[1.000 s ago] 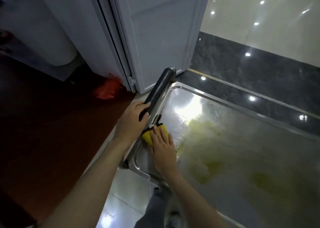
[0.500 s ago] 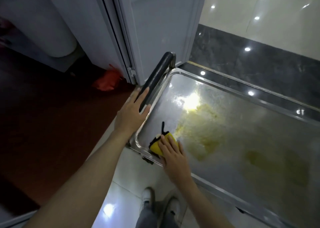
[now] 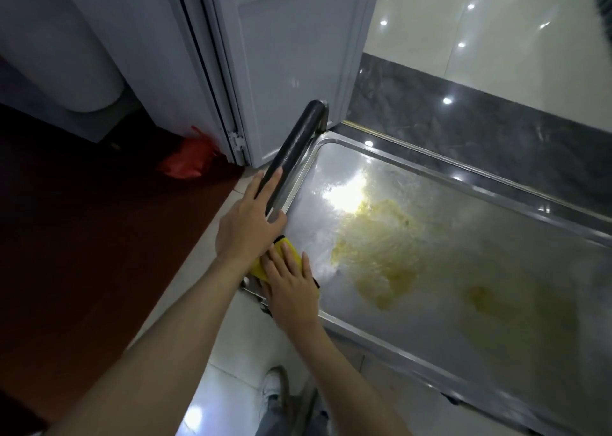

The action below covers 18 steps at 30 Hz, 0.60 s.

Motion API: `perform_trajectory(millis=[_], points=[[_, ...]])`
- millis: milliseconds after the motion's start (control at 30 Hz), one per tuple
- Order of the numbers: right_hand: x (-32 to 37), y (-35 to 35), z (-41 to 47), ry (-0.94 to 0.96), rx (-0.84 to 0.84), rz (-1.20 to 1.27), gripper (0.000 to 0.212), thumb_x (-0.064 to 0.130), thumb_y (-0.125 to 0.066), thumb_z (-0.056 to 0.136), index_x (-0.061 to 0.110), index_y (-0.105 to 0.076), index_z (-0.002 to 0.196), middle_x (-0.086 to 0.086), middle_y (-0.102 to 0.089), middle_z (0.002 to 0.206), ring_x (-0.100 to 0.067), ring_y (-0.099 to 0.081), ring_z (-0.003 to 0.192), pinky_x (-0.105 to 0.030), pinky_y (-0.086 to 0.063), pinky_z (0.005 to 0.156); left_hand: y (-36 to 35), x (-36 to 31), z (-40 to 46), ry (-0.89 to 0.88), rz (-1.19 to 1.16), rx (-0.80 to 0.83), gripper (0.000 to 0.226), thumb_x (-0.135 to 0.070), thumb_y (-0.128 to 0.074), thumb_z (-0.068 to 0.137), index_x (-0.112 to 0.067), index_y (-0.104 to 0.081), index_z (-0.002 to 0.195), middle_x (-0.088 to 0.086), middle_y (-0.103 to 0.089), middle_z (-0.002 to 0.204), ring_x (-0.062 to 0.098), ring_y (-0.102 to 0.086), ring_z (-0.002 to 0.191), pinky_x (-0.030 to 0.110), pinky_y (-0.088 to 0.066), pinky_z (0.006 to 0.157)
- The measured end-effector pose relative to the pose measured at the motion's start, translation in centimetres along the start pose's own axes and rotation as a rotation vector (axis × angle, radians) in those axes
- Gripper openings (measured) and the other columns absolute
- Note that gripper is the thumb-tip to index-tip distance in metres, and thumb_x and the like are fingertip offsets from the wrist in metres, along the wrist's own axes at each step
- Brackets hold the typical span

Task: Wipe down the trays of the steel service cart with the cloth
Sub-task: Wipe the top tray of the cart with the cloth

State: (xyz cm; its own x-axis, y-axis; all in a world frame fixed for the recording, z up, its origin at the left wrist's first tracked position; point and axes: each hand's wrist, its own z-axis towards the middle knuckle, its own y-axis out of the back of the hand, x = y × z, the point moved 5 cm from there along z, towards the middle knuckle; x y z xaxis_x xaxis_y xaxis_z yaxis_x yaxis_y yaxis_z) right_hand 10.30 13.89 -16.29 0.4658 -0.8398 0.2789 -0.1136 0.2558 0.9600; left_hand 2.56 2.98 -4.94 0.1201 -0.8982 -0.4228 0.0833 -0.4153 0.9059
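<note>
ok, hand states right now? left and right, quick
Left hand: open, straight fingers resting along the cart's black handle, thumb under it.
Right hand: open, flat fingers pressing the yellow cloth onto the steel tray.

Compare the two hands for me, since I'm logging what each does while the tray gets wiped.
The left hand rests on the black padded cart handle, thumb over it; the right hand lies flat, pressing the yellow cloth onto the steel top tray. The left sits off the tray; the right sits in its near corner. Both have extended fingers.
</note>
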Motion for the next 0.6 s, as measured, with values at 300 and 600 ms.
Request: perform_trajectory(millis=[300, 600], points=[[-5.8, 2.0, -5.8, -0.039, 0.007, -0.031, 0.057, 0.034, -0.053, 0.098, 0.025, -0.041, 0.153, 0.006, -0.023, 0.168, -0.022, -0.014, 0.157, -0.059, -0.024, 0.122, 0.5, -0.3, -0.2, -0.006, 0.017, -0.002, 0.075, -0.043, -0.052, 0.099, -0.048, -0.01, 0.16, -0.006, -0.02, 0.169, 0.028, -0.062, 0.115, 0.031, -0.041, 0.071], [-16.5, 5.2, -15.0, -0.183, -0.047, -0.117, 0.054, 0.038, -0.039, 0.102, 0.023, -0.045, 0.153, 0.006, -0.025, 0.168, -0.022, -0.017, 0.157, -0.056, -0.026, 0.121, 0.2, 0.2, 0.0, 0.013, -0.019, 0.021, 0.077, -0.044, -0.053, 0.097, -0.055, -0.006, 0.157, -0.011, -0.017, 0.169, 0.033, -0.061, 0.123, 0.046, -0.055, 0.085]])
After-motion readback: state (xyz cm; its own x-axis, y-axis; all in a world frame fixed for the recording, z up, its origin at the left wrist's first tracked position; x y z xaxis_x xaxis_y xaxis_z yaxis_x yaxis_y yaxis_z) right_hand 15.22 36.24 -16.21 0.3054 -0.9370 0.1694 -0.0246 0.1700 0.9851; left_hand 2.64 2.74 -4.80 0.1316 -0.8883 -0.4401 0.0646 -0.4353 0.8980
